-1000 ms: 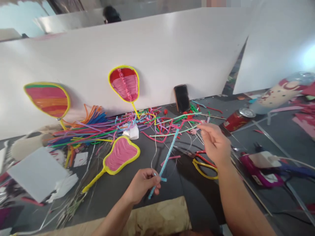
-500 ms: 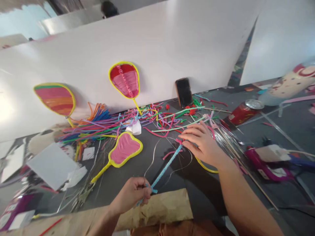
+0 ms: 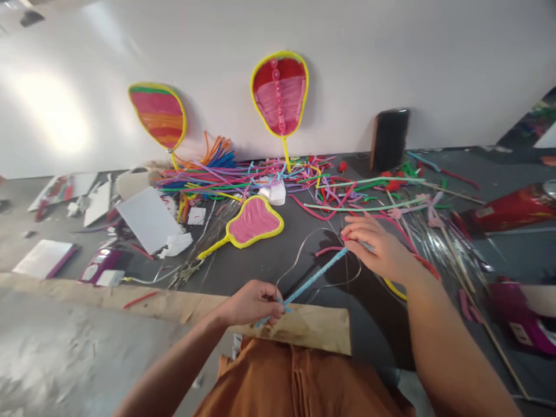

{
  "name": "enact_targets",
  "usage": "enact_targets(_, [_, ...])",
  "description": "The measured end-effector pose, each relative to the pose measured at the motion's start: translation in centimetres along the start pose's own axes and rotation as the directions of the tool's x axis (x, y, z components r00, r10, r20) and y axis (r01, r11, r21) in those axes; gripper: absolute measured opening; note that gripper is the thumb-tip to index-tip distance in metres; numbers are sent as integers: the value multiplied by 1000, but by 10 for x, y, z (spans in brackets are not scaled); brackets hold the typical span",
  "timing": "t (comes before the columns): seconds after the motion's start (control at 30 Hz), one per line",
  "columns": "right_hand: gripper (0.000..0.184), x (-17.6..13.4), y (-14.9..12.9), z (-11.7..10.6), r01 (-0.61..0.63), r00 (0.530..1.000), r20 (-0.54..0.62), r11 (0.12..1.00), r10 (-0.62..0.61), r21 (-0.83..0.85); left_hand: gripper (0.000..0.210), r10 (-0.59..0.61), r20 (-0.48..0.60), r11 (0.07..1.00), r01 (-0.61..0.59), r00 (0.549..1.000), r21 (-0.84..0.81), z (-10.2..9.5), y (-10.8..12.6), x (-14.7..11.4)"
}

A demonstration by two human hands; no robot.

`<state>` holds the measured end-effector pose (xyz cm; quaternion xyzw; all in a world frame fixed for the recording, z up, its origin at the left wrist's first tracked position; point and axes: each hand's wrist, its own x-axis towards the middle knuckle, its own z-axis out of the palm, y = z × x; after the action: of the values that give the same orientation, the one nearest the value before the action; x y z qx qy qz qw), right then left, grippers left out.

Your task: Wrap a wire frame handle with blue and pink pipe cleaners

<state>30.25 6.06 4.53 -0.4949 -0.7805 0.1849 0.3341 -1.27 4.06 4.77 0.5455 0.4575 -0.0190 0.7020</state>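
Observation:
A light blue twisted pipe cleaner [image 3: 315, 276] runs slantwise between my hands. My left hand [image 3: 256, 304] pinches its lower end, where short blue tips stick out by the fingers. At the upper end, my right hand [image 3: 377, 249] has thumb and fingertips closed on the pipe cleaner, the other fingers held out straighter. Around it on the dark table lies a loop of thin silvery wire [image 3: 296, 255]. A short pink pipe cleaner piece [image 3: 329, 250] is just below the right fingertips. Part of a yellow pipe cleaner [image 3: 395, 289] shows under the right wrist.
A pink fan shape with yellow edging [image 3: 255, 222] lies left of my hands. Two more fans [image 3: 280, 95] lean on the white wall, beside a phone [image 3: 390, 139]. Loose pipe cleaners [image 3: 226, 180] pile along the back. At right are a red can [image 3: 515, 207] and thin sticks [image 3: 460, 260].
The view has tilted and swung left, so the table things appear farther right and higher. Both hands still hold the blue pipe cleaner, with its slant a little flatter.

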Motion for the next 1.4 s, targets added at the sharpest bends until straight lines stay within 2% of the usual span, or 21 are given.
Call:
enact_targets(0.1, [13, 3, -4, -5, 2, 999, -42, 1000, -2, -14, 26, 21, -15, 1000, -21, 1000, -21, -4, 0, 0])
enact_targets(0.17, [16, 2, -7, -15, -28, 988, -153, 998, 18, -60, 26, 41, -42, 998, -43, 998, -49, -8, 2, -1])
enact_targets(0.27, [21, -3, -9, -33, -166, 927, -358, 978, 112, -124, 26, 91, -132, 984, -110, 987, -142, -16, 5, 1])
enact_targets(0.33, [19, -8, -10, -38, -268, 887, -418, 956, 197, -119, 27, 117, -202, 952, -168, 972, -256, -21, 10, 5])
enact_targets(0.4, [16, -9, -10, -30, -289, 909, -348, 949, 230, -128, 28, 148, -268, 897, -243, 952, -370, -22, 19, 14])
enact_targets(0.47, [16, -8, -10, -10, -186, 976, -147, 967, 162, -175, 28, 197, -333, 835, -336, 922, -435, -20, 30, 26])
enact_targets(0.5, [16, -6, -10, 2, -109, 994, -33, 973, 104, -204, 27, 221, -355, 804, -376, 908, -461, -18, 36, 33])
enact_targets(0.53, [17, -4, -9, 14, -56, 996, 50, 968, 70, -243, 26, 242, -362, 775, -404, 900, -486, -16, 41, 40])
enact_targets(0.6, [14, -1, -6, 35, -28, 990, 118, 940, 73, -340, 27, 265, -351, 727, -425, 898, -539, -13, 50, 53])
enact_targets(0.67, [14, 0, -5, 46, -38, 989, 113, 914, 91, -405, 28, 273, -336, 691, -426, 902, -584, -10, 56, 62])
enact_targets(0.73, [16, -1, -9, 46, -82, 991, 62, 917, 115, -389, 29, 276, -327, 670, -424, 904, -609, -8, 57, 67])
enact_targets(0.8, [15, -1, -19, 38, -194, 980, -20, 942, 196, -274, 31, 272, -331, 667, -425, 904, -612, -6, 55, 71])
enact_targets(0.87, [13, 1, -33, 29, -328, 943, -83, 940, 321, -90, 32, 264, -356, 676, -435, 897, -595, -4, 51, 73])
enact_targets(0.93, [13, 4, -48, 27, -374, 918, -130, 927, 374, 21, 33, 259, -387, 695, -449, 885, -562, -2, 48, 76])
enact_targets(1.0, [13, 8, -56, 33, -356, 918, -185, 935, 350, 1, 33, 264, -405, 722, -458, 876, -519, -1, 45, 78])
enact_targets(1.1, [13, 12, -56, 50, -243, 945, -266, 953, 191, -180, 33, 276, -405, 761, -455, 872, -462, 1, 43, 79])
enact_targets(1.2, [15, 12, -50, 58, -154, 962, -267, 924, 60, -350, 34, 288, -391, 790, -448, 874, -418, 4, 43, 77])
enact_targets(1.3, [16, 12, -48, 55, -123, 973, -227, 907, 31, -403, 36, 298, -376, 819, -437, 877, -372, 7, 44, 76])
enact_targets(1.4, [15, 13, -49, 51, -120, 973, -227, 919, 35, -374, 38, 288, -362, 845, -413, 887, -340, 11, 45, 77])
